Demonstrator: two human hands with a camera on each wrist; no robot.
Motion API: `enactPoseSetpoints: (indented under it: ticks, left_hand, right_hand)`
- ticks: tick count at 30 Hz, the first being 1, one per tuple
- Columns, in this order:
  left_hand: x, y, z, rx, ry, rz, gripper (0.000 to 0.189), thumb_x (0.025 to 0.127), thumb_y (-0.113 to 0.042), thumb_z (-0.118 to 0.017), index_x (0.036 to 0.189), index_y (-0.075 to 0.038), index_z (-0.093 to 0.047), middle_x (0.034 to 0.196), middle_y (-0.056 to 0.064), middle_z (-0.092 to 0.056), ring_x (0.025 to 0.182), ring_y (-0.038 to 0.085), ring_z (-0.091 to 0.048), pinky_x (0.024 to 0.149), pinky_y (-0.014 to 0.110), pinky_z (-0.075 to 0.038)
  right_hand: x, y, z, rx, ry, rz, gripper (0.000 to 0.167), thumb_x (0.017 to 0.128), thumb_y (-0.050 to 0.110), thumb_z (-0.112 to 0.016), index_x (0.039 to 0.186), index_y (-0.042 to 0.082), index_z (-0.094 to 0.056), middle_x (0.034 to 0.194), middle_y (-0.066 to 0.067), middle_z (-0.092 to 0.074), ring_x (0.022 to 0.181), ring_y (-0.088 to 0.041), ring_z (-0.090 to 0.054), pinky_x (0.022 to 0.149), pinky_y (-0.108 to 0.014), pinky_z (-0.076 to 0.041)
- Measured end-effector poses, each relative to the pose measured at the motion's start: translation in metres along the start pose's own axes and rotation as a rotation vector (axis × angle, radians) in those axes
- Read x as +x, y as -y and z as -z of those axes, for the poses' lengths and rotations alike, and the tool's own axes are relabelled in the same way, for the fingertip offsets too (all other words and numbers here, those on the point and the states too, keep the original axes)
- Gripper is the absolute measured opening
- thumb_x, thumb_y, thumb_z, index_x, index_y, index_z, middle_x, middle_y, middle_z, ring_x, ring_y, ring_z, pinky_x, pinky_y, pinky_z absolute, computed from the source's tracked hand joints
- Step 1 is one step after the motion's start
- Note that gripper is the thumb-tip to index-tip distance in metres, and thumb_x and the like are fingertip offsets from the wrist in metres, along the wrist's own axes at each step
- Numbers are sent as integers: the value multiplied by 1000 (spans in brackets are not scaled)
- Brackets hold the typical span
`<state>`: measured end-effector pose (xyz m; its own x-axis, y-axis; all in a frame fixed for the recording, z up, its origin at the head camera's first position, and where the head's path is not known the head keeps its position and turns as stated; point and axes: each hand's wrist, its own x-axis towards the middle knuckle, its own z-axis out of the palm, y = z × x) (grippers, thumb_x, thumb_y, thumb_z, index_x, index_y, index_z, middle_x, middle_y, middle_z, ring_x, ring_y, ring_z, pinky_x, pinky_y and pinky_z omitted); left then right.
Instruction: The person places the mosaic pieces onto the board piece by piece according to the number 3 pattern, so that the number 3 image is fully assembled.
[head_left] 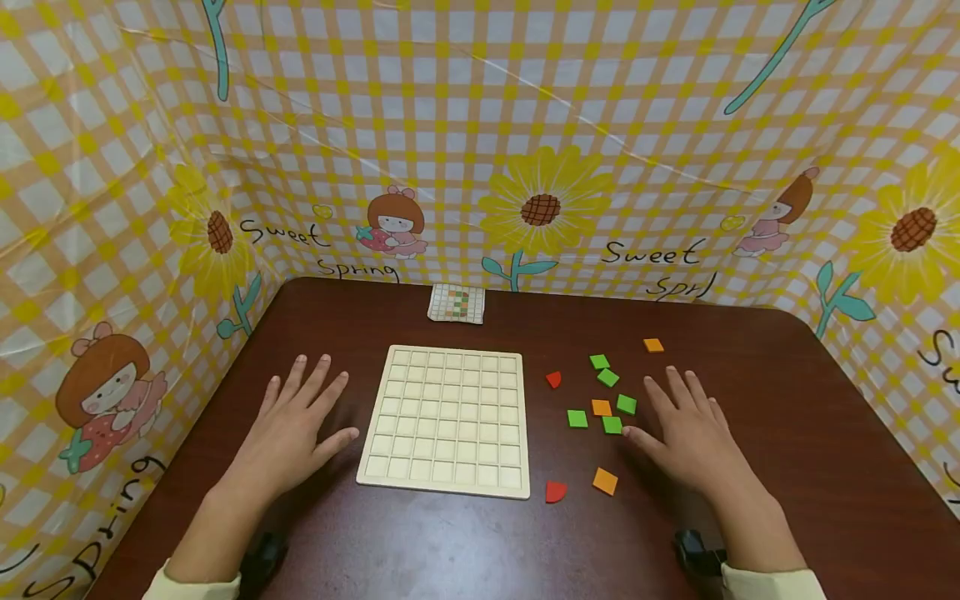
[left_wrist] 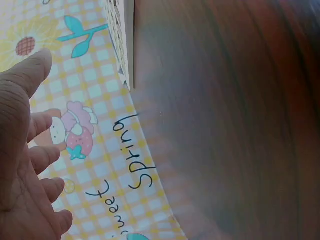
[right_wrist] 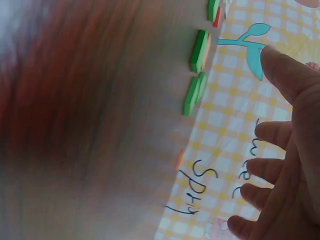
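Note:
A pale wooden grid board (head_left: 444, 492) lies on the dark brown table. Just left of it, my left hand (head_left: 292, 433) is spread palm down, its thumb near the board's edge and nothing in its grasp. My right hand (head_left: 693, 433) is likewise spread beside the loose pieces, its thumb tip right by a green square tile (head_left: 612, 425). More green square tiles (head_left: 577, 419) lie scattered with orange square tiles (head_left: 605, 481) and two red quarter-round tiles (head_left: 556, 492). In the right wrist view, green tiles (right_wrist: 199, 51) show edge-on beyond the thumb.
A small paper card (head_left: 457, 304) with a coloured grid pattern lies at the table's back edge. Checked cloth (head_left: 450, 108) with sunflowers walls the table at the back and sides. One orange tile (head_left: 653, 345) lies apart, farther back. A black band (head_left: 699, 553) is on the right wrist.

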<state>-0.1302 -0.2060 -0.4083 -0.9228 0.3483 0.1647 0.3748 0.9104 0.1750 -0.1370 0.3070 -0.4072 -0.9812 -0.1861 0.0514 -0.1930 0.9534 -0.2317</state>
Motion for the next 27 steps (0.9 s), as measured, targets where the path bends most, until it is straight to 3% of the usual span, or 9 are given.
enactPoseSetpoints:
  ticks: [5,9,13,17,23,27]
  left_hand:
    - [-5,-4,-2,-102,-23,14,74,93,-49,-65,152,-11,-41,161,19,-25,149,41,-11,113,68,-13]
    - [-9,-15,-8,-358,-51,25,70,94,-44,-67,150,-11,-44,158,18,-32,147,42,-20,110,70,-21]
    - [-11,-26,-14,-588,-73,64,66,94,-41,-68,149,-12,-46,155,14,-39,145,39,-28,110,65,-29]
    - [-13,-31,-22,-661,-79,97,63,92,-37,-72,145,-10,-50,150,13,-46,140,35,-38,108,60,-35]
    - [-17,-35,-37,-693,15,141,59,90,-33,-75,140,-7,-56,144,7,-52,137,30,-44,109,55,-36]
    - [-17,-36,-41,-762,52,157,58,89,-32,-76,139,-9,-57,142,2,-54,136,28,-44,110,54,-35]
  right_hand:
    - [13,-13,-3,42,-27,64,76,91,35,-71,145,-8,-40,151,-37,-26,140,-55,-19,105,-73,-24]
    - [23,-30,2,106,-62,94,68,91,25,-72,141,-10,-44,146,-37,-34,132,-57,-31,100,-73,-31]
    - [32,-46,8,173,-80,88,61,94,25,-70,139,-10,-46,141,-34,-41,127,-54,-39,98,-71,-34]
    - [43,-59,11,225,-90,49,56,97,28,-66,137,-7,-49,138,-29,-46,123,-50,-45,95,-68,-38]
    - [58,-73,10,260,-143,4,48,99,26,-64,133,-6,-54,133,-28,-52,111,-46,-53,87,-63,-45]
    - [66,-79,8,267,-161,-3,44,99,25,-63,131,-6,-56,130,-28,-54,108,-44,-55,84,-62,-47]
